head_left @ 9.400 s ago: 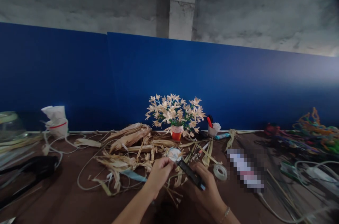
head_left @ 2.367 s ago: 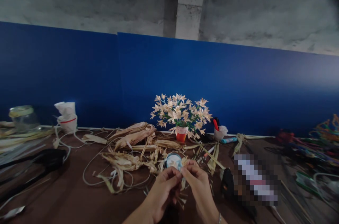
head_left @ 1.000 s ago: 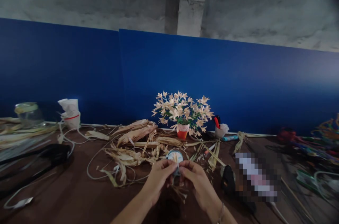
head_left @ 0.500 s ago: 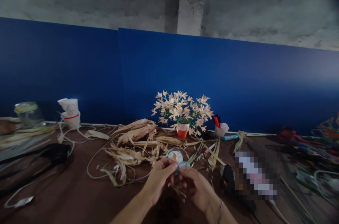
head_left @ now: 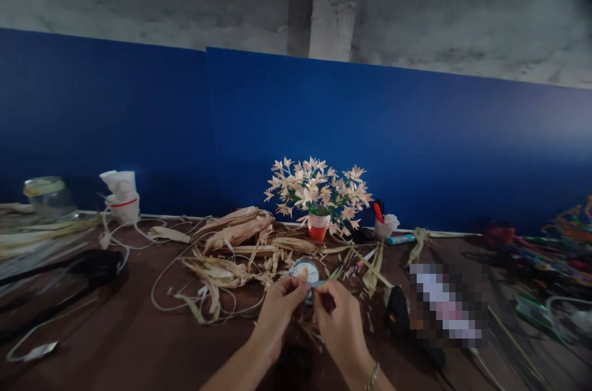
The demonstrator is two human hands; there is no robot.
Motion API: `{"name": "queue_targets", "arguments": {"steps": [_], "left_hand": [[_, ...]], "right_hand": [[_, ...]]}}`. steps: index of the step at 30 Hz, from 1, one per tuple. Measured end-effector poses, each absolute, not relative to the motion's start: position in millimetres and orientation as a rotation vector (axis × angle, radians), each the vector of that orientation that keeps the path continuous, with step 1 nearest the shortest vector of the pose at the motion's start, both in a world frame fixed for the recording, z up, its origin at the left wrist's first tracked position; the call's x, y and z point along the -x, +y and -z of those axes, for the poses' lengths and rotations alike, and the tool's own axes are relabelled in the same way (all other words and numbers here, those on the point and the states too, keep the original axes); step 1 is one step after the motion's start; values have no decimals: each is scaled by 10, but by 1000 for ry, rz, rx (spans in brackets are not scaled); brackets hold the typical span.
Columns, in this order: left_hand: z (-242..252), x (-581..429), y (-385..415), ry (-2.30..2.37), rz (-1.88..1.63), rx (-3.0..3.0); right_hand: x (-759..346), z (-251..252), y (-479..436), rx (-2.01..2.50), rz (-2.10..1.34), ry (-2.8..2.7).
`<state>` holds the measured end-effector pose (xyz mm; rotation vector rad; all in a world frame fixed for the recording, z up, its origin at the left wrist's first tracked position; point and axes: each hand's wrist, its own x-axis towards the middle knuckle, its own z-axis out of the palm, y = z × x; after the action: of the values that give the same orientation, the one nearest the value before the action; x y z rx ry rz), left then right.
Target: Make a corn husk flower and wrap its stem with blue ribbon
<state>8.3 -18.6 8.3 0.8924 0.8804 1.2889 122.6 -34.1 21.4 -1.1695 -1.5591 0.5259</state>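
Observation:
My left hand is closed in a pinch at the lower middle of the view. Facing it, my right hand pinches too, with a bracelet on its wrist. Between the fingertips shows a small light blue strip, mostly covered by the fingers. Just beyond the fingers lies a round white piece with a blue rim; its lower part is hidden. Dried corn husks are heaped behind and left of my hands. Straight ahead stands a red and white pot of pale artificial flowers.
A glass jar and a white cup stand at the back left, near a black-handled tool. A small cup of tools stands right of the flowers. A black device and coloured wires lie right.
My right hand has turned more upright, its fingers higher and closer to the left hand. The light blue piece now shows as a thin strip between the fingertips. My left hand has barely moved.

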Motion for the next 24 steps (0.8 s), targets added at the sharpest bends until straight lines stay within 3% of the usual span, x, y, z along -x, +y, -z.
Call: {"name": "queue_targets", "arguments": {"steps": [2,7,11,16,24], "left_hand": [[-125,-68,-198,893,-1308,-901],[-227,-19,-228,872,-1250,-951],[-250,-14,-251,835,-1205,-975],[-242,-14,-259,822,-1159,-967],[-255,-12,-233,903,-1148,-862]], "right_hand": [[-1236,-211,-322,1146,-730,-1492],[-1337,-211,-265,949,-1773,-1018],[-1388,-210,-258,821,-2112,-772],[-1372,-184,-262,771,-2161,-832],[-1333,-229,-295,920,-1611,-1082]]}}
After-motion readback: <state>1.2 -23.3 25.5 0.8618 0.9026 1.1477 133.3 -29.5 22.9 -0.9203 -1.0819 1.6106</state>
